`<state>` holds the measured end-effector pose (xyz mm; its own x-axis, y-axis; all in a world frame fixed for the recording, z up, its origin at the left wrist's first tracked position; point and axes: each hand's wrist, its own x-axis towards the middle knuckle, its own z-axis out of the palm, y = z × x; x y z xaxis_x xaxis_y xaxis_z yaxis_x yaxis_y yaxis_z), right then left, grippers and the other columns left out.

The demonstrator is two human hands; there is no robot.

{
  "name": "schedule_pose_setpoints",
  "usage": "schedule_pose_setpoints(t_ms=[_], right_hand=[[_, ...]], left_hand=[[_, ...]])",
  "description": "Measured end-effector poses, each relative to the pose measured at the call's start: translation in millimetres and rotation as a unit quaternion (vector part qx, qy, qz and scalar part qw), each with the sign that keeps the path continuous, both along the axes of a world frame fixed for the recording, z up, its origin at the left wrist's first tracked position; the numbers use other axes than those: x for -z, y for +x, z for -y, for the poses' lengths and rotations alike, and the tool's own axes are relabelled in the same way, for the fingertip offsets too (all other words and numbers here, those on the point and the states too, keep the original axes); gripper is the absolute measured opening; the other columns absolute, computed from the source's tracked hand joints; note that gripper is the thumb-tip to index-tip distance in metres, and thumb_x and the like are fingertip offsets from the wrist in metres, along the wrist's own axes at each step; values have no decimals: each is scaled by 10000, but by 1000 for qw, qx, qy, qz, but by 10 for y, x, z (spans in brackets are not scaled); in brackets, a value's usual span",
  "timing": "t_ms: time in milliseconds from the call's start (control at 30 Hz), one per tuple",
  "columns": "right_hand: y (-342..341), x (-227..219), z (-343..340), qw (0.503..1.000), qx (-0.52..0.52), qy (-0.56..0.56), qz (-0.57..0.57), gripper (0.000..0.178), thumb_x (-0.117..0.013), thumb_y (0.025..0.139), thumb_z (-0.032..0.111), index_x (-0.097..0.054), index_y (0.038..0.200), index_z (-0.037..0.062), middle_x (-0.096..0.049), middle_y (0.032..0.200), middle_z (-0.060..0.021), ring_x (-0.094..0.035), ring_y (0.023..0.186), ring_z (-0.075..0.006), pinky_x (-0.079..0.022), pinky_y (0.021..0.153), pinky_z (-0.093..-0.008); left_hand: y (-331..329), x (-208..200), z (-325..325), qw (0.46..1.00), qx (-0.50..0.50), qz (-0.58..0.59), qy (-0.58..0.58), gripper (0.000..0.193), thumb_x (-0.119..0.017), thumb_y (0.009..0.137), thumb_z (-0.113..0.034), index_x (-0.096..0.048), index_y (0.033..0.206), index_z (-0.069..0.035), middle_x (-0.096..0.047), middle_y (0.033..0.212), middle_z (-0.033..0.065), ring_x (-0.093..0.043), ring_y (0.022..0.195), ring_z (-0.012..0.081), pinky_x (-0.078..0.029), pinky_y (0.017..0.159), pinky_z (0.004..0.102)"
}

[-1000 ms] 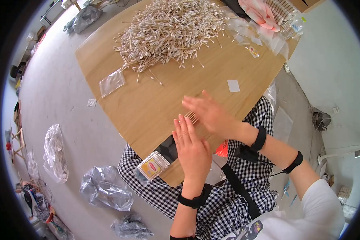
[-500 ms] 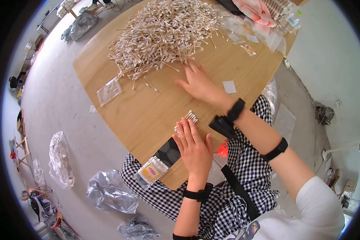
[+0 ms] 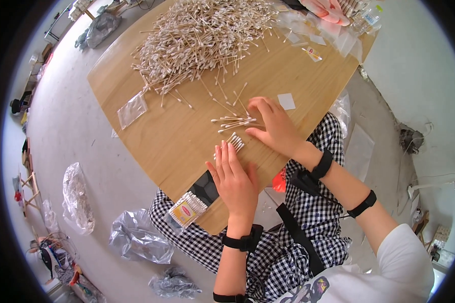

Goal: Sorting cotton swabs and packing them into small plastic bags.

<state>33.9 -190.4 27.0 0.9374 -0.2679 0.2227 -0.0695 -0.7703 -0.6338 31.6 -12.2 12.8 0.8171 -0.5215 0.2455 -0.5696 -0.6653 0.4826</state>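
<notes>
My left hand (image 3: 239, 189) lies with its fingers stretched out over a small row of cotton swabs (image 3: 235, 142), whose white tips show past the fingertips. To its right, my right hand (image 3: 279, 130) is curved, thumb and fingers apart. Between them lie the ends of several loose swabs (image 3: 233, 122) on the tabletop. A large heap of cotton swabs (image 3: 202, 43) covers the far part of the table, with stray ones trailing toward me. By the near edge, left of my left hand, sits a pack of swabs (image 3: 187, 209) with a yellow label, next to a dark patterned piece (image 3: 204, 188).
The wooden table (image 3: 162, 146) bears a flat transparent bag (image 3: 132, 110), a white card (image 3: 286, 101) and a small yellow-and-white label (image 3: 312, 54). Plastic bags and a bottle (image 3: 367, 20) stand at the far right. Crumpled plastic bags (image 3: 139, 238) lie on the floor at left.
My right hand has drawn back from the heap toward my left hand, and several loose swabs now lie beside it. The left hand stays over the small row.
</notes>
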Motion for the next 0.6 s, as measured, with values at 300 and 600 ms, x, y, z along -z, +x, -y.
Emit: schedule_pose_setpoints(t_ms=[300,600], right_hand=[[430,126,199,995,-15,-88,40,578,-780,719,201,-571,1228,25,-567,1238,-139,-500,1207,-324,-395,1041,-422],[587,65,184,992,-56,-102,52,179,-729,762,159,-697,927,100,-649,941,-17,-578,985,-221,-437,885,-365]], left_hand=[[174,45,-32,998,-8,19,-56,453,-618,889,-90,-500,1323,-34,-569,1284,125,-482,1285,295,-260,1157,507],[165,56,-60,996,10,22,-88,359,-644,876,-67,-576,1228,-66,-613,1174,88,-553,1175,276,-298,1134,520]])
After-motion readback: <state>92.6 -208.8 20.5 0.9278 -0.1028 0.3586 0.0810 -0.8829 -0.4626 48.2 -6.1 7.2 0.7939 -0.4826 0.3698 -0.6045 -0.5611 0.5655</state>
